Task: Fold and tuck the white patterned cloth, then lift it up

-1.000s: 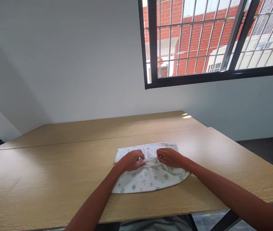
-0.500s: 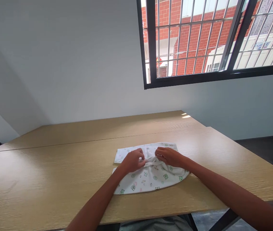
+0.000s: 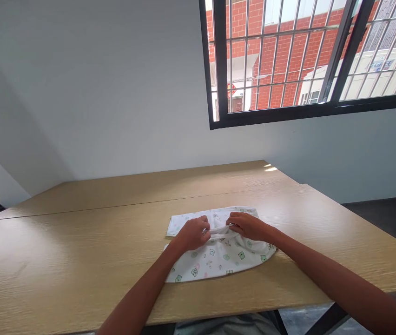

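Observation:
A white cloth (image 3: 219,258) printed with small green and pink figures lies near the front edge of the wooden table. Its near part is bunched into a raised fold across the middle, and a flatter part shows behind the hands. My left hand (image 3: 196,232) pinches the fold at its left, fingers curled. At the right of the same fold, my right hand (image 3: 245,225) grips the fabric with bent fingers. A short stretch of gathered cloth runs between the two hands. The fingertips are partly hidden in the fabric.
The wooden table (image 3: 79,251) spreads out on both sides, with a seam running across its back part. Behind it stand a pale wall (image 3: 131,93) and a black-framed window (image 3: 271,116) with metal bars. My lap shows below the front edge.
Both hands stay on the fold, and the cloth between them looks pulled slightly straighter. Otherwise the view has shifted only a little.

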Demonstrator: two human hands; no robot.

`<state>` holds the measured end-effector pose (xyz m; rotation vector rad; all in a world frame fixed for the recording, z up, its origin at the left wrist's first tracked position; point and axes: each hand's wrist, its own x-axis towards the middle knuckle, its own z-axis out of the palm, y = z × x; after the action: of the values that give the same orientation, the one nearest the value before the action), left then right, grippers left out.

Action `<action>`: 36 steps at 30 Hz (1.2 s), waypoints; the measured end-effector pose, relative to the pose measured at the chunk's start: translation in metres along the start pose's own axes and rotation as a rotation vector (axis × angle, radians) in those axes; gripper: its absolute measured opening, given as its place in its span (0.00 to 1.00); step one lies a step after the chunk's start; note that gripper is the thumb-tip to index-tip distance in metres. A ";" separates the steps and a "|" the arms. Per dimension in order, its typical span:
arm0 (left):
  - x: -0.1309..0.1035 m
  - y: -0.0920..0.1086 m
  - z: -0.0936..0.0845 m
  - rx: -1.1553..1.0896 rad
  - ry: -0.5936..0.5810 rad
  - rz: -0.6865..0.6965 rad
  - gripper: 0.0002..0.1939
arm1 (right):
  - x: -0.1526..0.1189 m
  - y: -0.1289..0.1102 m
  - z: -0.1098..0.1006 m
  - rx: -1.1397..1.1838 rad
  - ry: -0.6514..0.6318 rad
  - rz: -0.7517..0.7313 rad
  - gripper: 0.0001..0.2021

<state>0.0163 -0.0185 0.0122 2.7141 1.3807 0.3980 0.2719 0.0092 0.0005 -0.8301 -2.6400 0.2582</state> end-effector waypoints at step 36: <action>-0.001 -0.002 0.002 -0.006 0.022 0.056 0.14 | -0.008 0.017 -0.025 0.227 -0.227 0.055 0.06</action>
<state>0.0148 -0.0178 0.0098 2.7568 1.3089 0.4370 0.2964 0.0205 0.0168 -0.8411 -2.7266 0.6896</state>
